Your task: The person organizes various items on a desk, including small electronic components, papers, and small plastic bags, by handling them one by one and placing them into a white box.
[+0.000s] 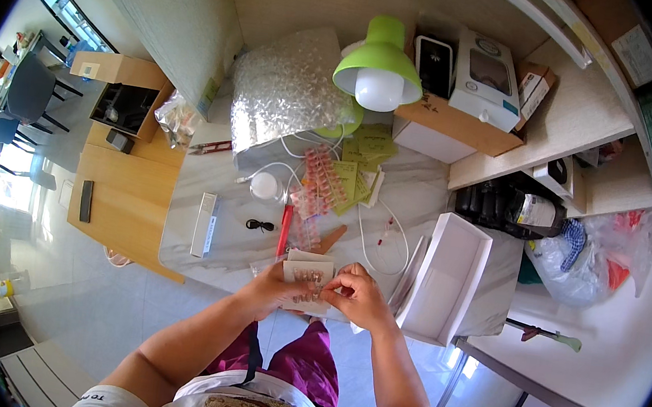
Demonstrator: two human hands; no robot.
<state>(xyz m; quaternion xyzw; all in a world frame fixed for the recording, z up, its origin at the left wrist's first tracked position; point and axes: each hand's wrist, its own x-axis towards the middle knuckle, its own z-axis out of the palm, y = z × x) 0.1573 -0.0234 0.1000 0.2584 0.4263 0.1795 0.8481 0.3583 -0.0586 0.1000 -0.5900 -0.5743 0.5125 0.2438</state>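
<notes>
Beige card (307, 272) is by the near edge of the surface (235, 256), between the left hand (269, 289), whose fingers clamp its left side, and the right hand (361, 296), whose fingers pinch together at its right side; what they hold is unclear.

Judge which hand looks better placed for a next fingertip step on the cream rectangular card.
Likely the right hand: it pinches at the right side of the card, near small shiny pieces. The left hand is busy holding the card, thumb across its front.
</notes>
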